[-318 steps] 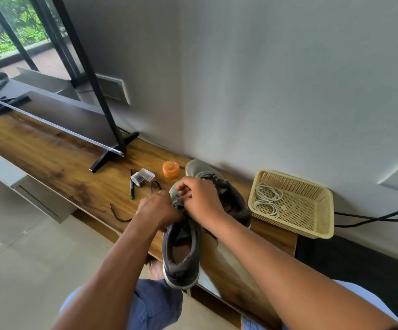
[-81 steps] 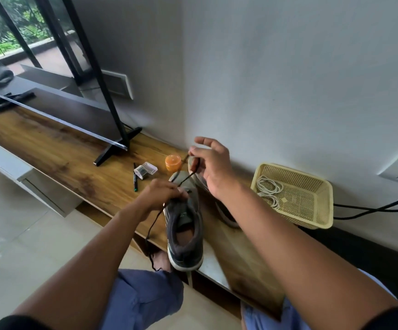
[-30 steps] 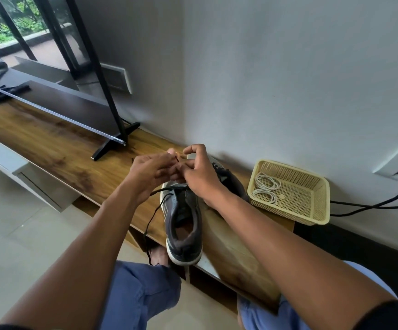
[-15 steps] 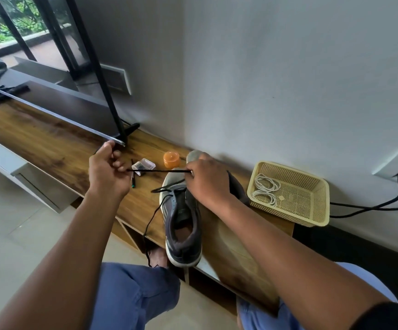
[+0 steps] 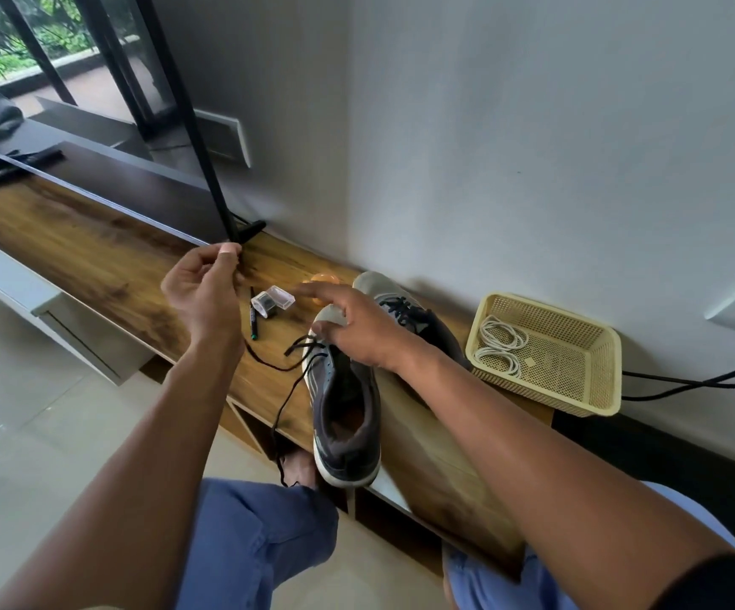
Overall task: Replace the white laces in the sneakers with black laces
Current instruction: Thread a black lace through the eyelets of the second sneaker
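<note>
- Left hand (image 5: 205, 292) has its grip pinched narrow on one end of the black lace (image 5: 288, 391), lifted up and out to the side; right hand (image 5: 352, 328) lies on the toe half of the near sneaker (image 5: 343, 416) with fingers spread and relaxed, holding nothing that shows.
- Below the right hand, that sneaker lies on the desk (image 5: 106, 261), long axis running away from the person, heel at the desk's near edge, toe toward the wall.
- Its lacing looks barely begun: only the lowest eyelets seem threaded, and the other lace end hangs over the desk edge.
- Beyond the right hand, the second sneaker (image 5: 409, 314) already carries black lacing.
- Farther right of that hand, the basket (image 5: 577, 394) holds the coiled white laces (image 5: 497, 345), so removal appears finished.
</note>
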{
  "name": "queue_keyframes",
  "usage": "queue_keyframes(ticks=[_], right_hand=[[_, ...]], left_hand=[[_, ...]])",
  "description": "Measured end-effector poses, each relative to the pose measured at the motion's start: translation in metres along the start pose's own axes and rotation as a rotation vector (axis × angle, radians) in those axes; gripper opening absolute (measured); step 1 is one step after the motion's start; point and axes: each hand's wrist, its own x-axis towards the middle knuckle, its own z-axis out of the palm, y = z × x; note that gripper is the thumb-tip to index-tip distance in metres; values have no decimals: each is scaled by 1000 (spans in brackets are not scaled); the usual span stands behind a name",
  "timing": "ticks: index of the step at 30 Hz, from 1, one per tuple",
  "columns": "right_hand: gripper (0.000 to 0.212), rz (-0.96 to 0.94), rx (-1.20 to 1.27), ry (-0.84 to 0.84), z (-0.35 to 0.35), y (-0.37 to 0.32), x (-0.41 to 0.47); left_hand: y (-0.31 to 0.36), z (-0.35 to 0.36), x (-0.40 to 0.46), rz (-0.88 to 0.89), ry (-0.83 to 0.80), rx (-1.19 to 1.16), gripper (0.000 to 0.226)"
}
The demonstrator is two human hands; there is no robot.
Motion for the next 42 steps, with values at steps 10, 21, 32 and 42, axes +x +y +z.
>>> queue_keyframes(ticks=[10, 21, 32, 42], right_hand=[[26, 359, -551, 77, -8, 13, -21], [26, 467, -383, 104, 9, 15, -37], [7, 460, -341, 287, 22, 41, -37], [22, 644, -14, 415, 24, 53, -33]], left_hand=[[-13, -6, 3, 84, -80, 749, 23], [-26, 19, -36, -144, -790, 674, 11], [-40, 35, -56, 113, -748, 976, 11], [-56, 34, -66, 154, -684, 972, 5]])
